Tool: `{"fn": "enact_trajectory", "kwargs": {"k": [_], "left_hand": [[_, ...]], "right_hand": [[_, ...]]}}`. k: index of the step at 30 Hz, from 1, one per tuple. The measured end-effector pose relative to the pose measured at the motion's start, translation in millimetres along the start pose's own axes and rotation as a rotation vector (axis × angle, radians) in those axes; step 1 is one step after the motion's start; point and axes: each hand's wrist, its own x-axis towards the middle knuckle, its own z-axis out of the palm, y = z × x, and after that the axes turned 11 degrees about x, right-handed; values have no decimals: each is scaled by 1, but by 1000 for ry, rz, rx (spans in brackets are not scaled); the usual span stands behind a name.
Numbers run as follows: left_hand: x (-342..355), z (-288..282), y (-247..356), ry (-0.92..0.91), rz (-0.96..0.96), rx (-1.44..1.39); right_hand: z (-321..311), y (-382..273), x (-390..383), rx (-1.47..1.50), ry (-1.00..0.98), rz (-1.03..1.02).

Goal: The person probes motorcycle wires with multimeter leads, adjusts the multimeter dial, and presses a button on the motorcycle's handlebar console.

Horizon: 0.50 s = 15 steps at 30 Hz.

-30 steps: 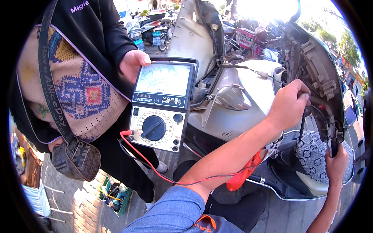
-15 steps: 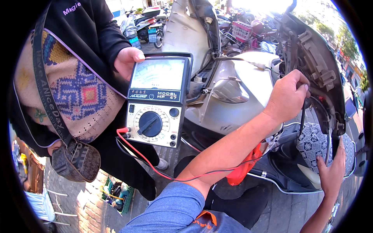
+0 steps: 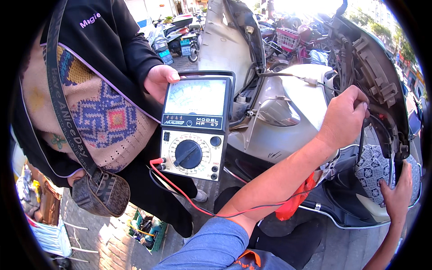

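My left hand (image 3: 344, 114) is closed in a pinch beside the raised dark plastic panel (image 3: 373, 67) of a scooter; what sits between its fingertips is hidden. Lower right, my right hand (image 3: 398, 192) has its thumb apart from its stretched fingers, which reach to the panel's bottom end, over a patterned grey cover (image 3: 371, 168). Another person's hand (image 3: 161, 80) holds an analog multimeter (image 3: 191, 153) upright at the left. From its sockets a red lead (image 3: 198, 207) and a black lead (image 3: 157, 182) run across my left forearm toward the scooter.
The silver scooter body (image 3: 270, 135) fills the middle, with loose wiring (image 3: 310, 81) across it. A red bag (image 3: 294, 200) hangs below. On the paving stands a green crate (image 3: 150, 229) of tools. Parked scooters (image 3: 173, 33) line the back.
The whole scene has shifted a little right and down in the picture. My hands keep about the same places on the scooter, and the multimeter is still held up.
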Motion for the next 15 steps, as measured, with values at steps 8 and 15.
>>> {"fn": "enact_trajectory", "kwargs": {"k": [8,15], "left_hand": [[0,2,-2,2,6,-15],[-1,1,-1,12,3,1]], "right_hand": [[15,33,27,200,83,-171],[23,45,43,236,118,-270]]}}
